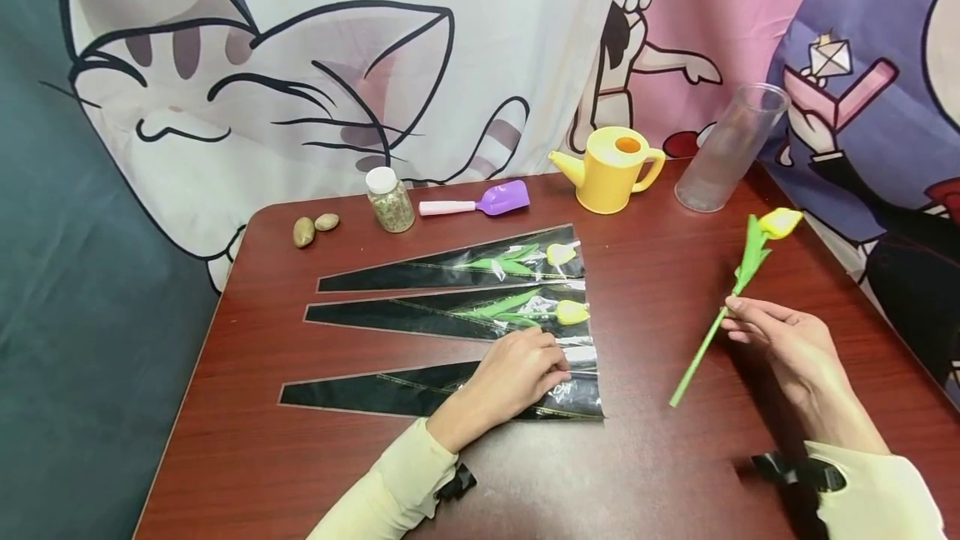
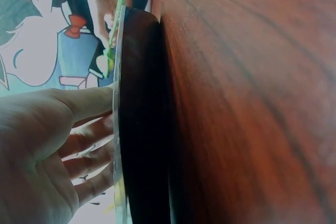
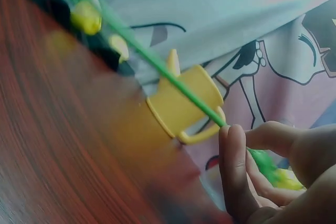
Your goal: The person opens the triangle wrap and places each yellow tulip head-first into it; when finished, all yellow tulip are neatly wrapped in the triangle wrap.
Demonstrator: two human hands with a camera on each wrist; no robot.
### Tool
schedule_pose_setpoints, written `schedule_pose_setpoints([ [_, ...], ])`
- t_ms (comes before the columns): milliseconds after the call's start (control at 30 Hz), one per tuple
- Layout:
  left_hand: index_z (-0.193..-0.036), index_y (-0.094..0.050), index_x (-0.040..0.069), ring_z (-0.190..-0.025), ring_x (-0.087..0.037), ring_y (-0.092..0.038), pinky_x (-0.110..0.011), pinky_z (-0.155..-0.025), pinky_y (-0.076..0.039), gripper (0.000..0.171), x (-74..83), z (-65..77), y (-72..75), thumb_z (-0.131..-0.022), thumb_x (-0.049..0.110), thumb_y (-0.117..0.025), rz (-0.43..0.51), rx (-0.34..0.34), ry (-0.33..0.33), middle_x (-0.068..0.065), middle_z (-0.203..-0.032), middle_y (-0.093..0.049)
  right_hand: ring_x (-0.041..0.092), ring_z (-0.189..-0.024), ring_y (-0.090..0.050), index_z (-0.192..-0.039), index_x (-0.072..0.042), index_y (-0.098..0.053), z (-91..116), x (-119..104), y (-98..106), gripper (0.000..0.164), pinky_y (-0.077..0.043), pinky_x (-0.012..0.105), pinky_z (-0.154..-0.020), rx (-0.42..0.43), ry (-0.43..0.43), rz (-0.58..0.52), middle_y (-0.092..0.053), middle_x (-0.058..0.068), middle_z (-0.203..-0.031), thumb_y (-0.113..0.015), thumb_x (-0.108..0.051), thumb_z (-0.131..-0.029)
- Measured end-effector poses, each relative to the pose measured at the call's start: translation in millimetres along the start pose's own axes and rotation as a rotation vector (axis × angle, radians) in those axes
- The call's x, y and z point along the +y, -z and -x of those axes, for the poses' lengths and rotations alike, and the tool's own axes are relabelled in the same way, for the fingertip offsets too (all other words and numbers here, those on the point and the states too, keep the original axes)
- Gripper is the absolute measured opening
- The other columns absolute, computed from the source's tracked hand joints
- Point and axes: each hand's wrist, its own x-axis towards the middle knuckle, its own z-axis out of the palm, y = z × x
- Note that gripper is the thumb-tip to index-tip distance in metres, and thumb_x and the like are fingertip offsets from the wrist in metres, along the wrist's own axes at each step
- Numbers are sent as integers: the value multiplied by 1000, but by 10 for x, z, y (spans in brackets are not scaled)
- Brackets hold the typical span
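Observation:
My right hand (image 1: pixel 798 352) pinches the green stem of a yellow artificial tulip (image 1: pixel 750 252) between thumb and fingers, above the table's right side. The bloom points up and away, the stem's cut end down to the left. My left hand (image 1: pixel 517 369) rests its fingertips on the wide end of the nearest black flower sleeve (image 1: pixel 337 394); in the left wrist view its fingers (image 2: pixel 92 156) reach fairly straight to the clear film. Two more sleeves lie beyond, a middle one (image 1: pixel 360 315) and a far one (image 1: pixel 390 273), each with a yellow tulip inside.
Along the back edge stand a lidded jar (image 1: pixel 392 202), a yellow watering can (image 1: pixel 607 173) and a clear glass vase (image 1: pixel 723 157). A purple scoop (image 1: pixel 502 198) and two stones (image 1: pixel 303 232) lie there too. Printed curtains (image 1: pixel 487 40) hang behind the table.

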Motion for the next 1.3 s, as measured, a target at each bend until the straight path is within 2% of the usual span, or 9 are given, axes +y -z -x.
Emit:
schedule_pose_setpoints([
  [100,-86,-74,22,-79,-8,-54,-25,-73,-46,6,-7,-10,10,-90,26,-72,7,15,0,12,-85,-63,22,-82,-72,-103,2,-75,55,22,-28,20,-56,31,-74,-11,-1,-84,-73,13,-96,-57,6,-95],
  [333,-85,-74,23,-78,-8,-54,-24,-72,-46,6,-15,-42,41,-90,27,-73,3,43,5,12,-83,-60,26,-83,-72,-103,7,-72,190,47,-95,18,-55,35,-77,41,37,-163,-72,17,-95,-58,9,-93],
  [467,-85,-74,23,-78,-8,-55,-24,-71,-46,6,-20,-60,44,-89,26,-73,13,55,0,12,-82,-60,26,-84,-72,-103,8,-72,258,84,-143,16,-55,36,-77,54,58,-147,-72,17,-95,-59,8,-93],
  [667,-86,-75,23,-82,-8,-56,-25,-74,-47,6,-22,-81,31,-90,27,-72,8,47,0,12,-84,-61,26,-86,-72,-104,5,-72,346,188,-215,17,-55,37,-79,24,41,-122,-72,16,-98,-58,7,-94],
  [800,-87,-75,23,-82,-8,-56,-25,-73,-47,7,-21,-95,23,-91,27,-71,6,49,-7,12,-85,-61,24,-85,-72,-104,4,-73,380,256,-288,17,-56,35,-78,41,28,-116,-73,15,-98,-59,6,-94],
  [1033,-88,-75,23,-81,-7,-54,-24,-72,-46,8,-3,-101,25,-92,28,-70,-10,52,-10,13,-86,-62,22,-80,-73,-99,4,-73,449,448,-531,12,-56,34,-75,128,29,-129,-73,15,-96,-63,5,-92],
  [1300,-87,-75,23,-78,-7,-54,-24,-70,-46,9,9,-112,34,-92,29,-70,-19,76,-5,12,-85,-62,17,-78,-72,-101,-1,-75,553,627,-869,13,-57,29,-70,170,-66,-135,-73,14,-95,-68,-5,-92],
])
